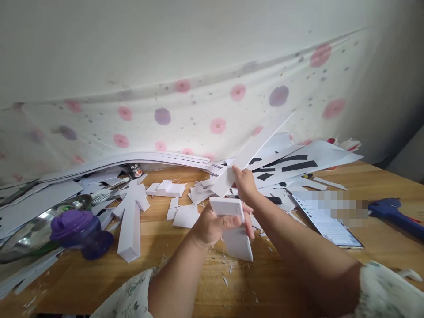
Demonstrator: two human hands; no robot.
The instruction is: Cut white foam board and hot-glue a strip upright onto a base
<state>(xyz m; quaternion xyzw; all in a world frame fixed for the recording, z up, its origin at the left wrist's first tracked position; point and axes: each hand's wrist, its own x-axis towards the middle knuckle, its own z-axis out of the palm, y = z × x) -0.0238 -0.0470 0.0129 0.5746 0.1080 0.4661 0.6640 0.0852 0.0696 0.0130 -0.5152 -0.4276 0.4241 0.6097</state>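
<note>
My left hand [212, 223] is closed around a small white foam board piece [237, 243], whose two flat parts meet at an angle. Just above it, my right hand [245, 183] grips a long white foam board strip [251, 152] that slants up to the right. The strip's lower end comes close to the piece in my left hand; whether they touch I cannot tell. Left of my hands, a white box-shaped model with angled side pieces [130, 229] lies on the wooden table [159, 274]. Behind my left hand lie a small stepped white block [167, 188] and cut white scraps [186, 216].
A purple-lidded container [76, 225] stands at left by a metal bowl [43, 229]. White sheets [155, 158] are stacked along the wall, near a dark can [134, 170]. Printed paper [308, 161], a tablet [326, 216] and a blue glue gun [394, 216] lie to the right.
</note>
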